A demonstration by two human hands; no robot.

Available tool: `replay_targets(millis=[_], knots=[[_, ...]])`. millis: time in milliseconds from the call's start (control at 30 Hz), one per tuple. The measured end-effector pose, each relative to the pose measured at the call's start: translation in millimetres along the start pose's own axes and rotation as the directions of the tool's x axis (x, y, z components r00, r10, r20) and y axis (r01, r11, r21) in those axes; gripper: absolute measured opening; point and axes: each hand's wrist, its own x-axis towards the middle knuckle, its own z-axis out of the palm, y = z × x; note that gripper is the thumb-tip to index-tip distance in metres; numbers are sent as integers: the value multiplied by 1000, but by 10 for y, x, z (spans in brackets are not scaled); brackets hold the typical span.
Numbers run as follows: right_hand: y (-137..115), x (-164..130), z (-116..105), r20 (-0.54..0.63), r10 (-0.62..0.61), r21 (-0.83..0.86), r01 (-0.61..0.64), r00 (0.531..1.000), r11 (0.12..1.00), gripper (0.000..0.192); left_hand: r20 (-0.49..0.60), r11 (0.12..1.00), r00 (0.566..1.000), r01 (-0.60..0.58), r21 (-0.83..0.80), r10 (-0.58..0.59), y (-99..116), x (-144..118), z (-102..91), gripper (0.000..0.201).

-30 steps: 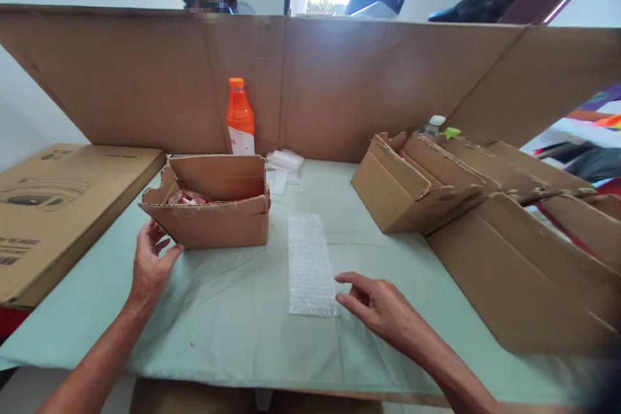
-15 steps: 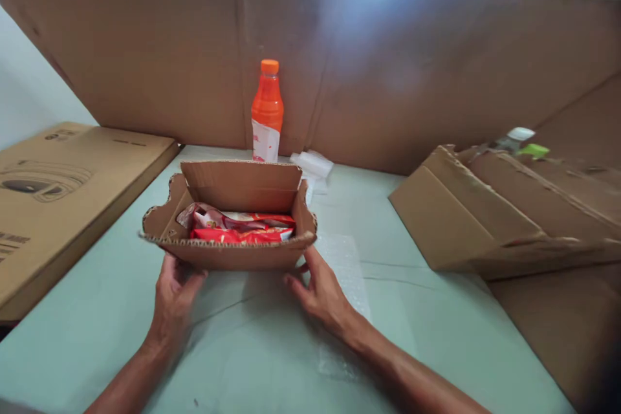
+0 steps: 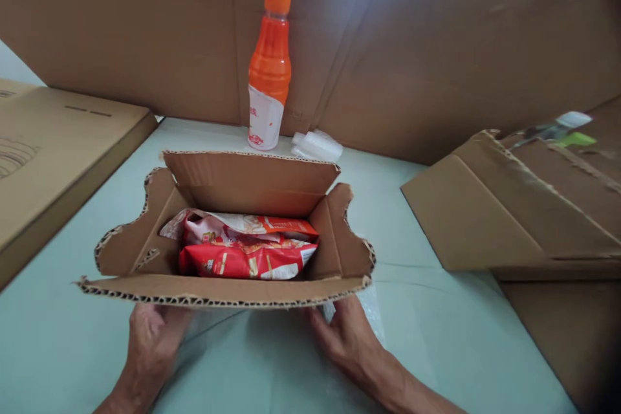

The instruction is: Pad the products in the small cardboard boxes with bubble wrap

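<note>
An open cardboard box (image 3: 252,181) is held up in front of me, its flaps spread outward. Inside it lie red and white snack packets (image 3: 250,259), with some clear bubble wrap (image 3: 172,228) at their left end. My left hand (image 3: 152,343) grips the box from below at its near left, and my right hand (image 3: 347,336) does the same at the near right. The near flap covers most of the fingertips of both hands.
An orange bottle (image 3: 272,74) with a white label stands behind the box, beside a roll of bubble wrap (image 3: 317,146). A larger cardboard box (image 3: 475,207) with bottles in it is on the right. A flat carton (image 3: 72,162) lies left. A tall cardboard panel (image 3: 412,45) closes the back.
The box now appears larger and closer, with the packets inside showing more. Both hands have come nearer with it, and the view has tipped downward.
</note>
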Motion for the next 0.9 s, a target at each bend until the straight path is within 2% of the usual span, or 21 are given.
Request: replay_targets(millis=[100,233,367,433,533,667,733,800,900], knots=[[-26,168,30,17,49,89,-51,999,995,58,-30,993,998,55,-108,-59,83,73,16,44],[-29,335,132,46,74,222,-82,996,972,68,-56,992,998,4,-126,-11,195,208,50,46],[8,399,243,61,69,306,-84,996,948,70,-84,994,995,-62,-92,55,240,302,88,47],[17,394,232,75,75,333,-96,994,938,69,-89,990,992,-94,-104,84,264,320,100,51],[30,310,39,118,47,346,-85,992,934,55,-97,985,990,-116,-126,105,308,318,110,51],[91,-34,-499,132,65,257,-98,989,961,27,-121,968,983,-162,-194,140,309,307,133,51],[114,-309,-773,135,88,168,-111,987,979,26,-117,961,978,-192,-199,172,266,321,134,52],[110,-617,-964,199,53,75,-70,979,995,30,-147,960,965,-240,-148,218,215,347,111,56],[62,-1023,-1019,330,-29,-90,62,943,994,44,-257,933,901,-361,2,349,191,332,26,69]])
